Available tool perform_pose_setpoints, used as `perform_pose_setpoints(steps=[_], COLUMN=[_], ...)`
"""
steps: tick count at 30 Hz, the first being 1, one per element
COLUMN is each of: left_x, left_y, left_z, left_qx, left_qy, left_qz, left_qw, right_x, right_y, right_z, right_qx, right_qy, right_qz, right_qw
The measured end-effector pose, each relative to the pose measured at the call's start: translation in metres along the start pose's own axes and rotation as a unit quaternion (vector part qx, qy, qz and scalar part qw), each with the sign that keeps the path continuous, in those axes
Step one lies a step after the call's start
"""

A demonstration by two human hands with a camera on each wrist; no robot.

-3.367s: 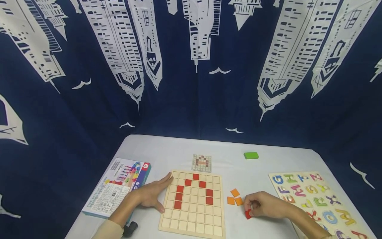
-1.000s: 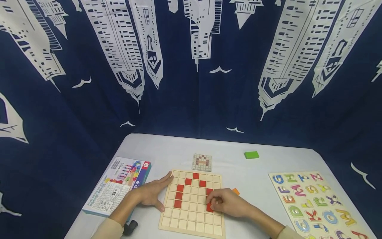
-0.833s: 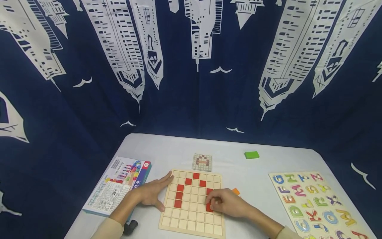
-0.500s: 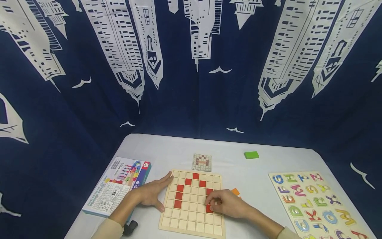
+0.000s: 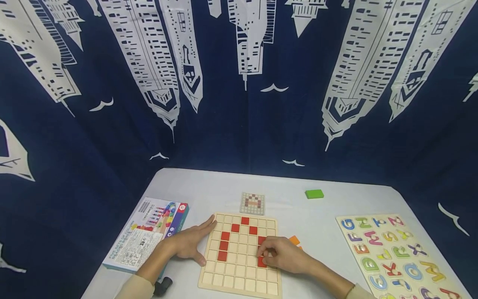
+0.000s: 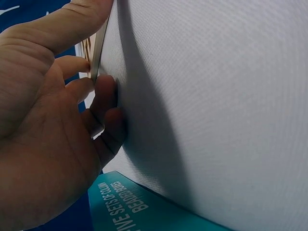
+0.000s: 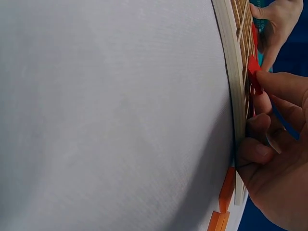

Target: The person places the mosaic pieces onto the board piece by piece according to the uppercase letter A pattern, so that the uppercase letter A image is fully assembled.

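A wooden grid board [image 5: 239,286] lies mid-table with several red square tiles [image 5: 245,221] set in its cells, forming an arch. My right hand [image 5: 285,254] is over the board's right side, pinching a red tile [image 7: 255,74] between thumb and finger. In the right wrist view that tile stands tilted at the grid; in the head view, red [image 5: 262,261] shows beside the thumb. My left hand [image 5: 189,242] rests along the board's left edge, fingers spread and nearly straight, thumb apart. Orange tiles [image 5: 294,240] lie right of the board, partly hidden by my right hand.
A small pattern card [image 5: 252,203] lies behind the board. A green block [image 5: 314,194] sits at the back right. An alphabet puzzle board [image 5: 373,265] is on the right, a flat box [image 5: 145,232] on the left. A black object [image 5: 163,286] lies near my left wrist.
From the table right of the board, my right hand has moved left onto the board with the red tile. Over the last second it stays almost still. My left hand has not moved.
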State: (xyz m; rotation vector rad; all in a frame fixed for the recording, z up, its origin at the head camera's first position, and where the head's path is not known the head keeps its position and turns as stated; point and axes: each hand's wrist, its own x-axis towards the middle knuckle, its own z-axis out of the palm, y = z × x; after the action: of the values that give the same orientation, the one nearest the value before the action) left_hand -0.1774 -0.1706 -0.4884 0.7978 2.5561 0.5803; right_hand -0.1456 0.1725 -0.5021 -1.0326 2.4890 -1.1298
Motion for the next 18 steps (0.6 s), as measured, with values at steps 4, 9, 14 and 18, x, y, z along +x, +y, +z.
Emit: perform_pose_setpoints(steps=[4,9,14,18], left_x=[0.0,0.0003,0.0005,0.0001], left_y=[0.0,-0.0005,-0.0008,-0.0003], left_z=[-0.0002,-0.0003,-0.0003,-0.0002], left_qx=[-0.001,-0.002,0.003,0.005], left_qy=[0.0,0.0,0.002,0.002], left_qz=[0.0,0.0,0.001,0.0], left_qw=[1.0,1.0,1.0,1.0], right_x=[0.0002,-0.0001,-0.0001,0.0006], right_y=[-0.0011,0.0006,0.0014,0.0014], right_z=[0.0002,0.0015,0.002,0.0026], right_qx=[0.001,-0.003,-0.007,-0.011], right_qy=[-0.001,0.003,0.007,0.004], right_qz=[0.001,-0.007,-0.016,-0.017], right_qw=[1.0,1.0,0.9998,0.9998])
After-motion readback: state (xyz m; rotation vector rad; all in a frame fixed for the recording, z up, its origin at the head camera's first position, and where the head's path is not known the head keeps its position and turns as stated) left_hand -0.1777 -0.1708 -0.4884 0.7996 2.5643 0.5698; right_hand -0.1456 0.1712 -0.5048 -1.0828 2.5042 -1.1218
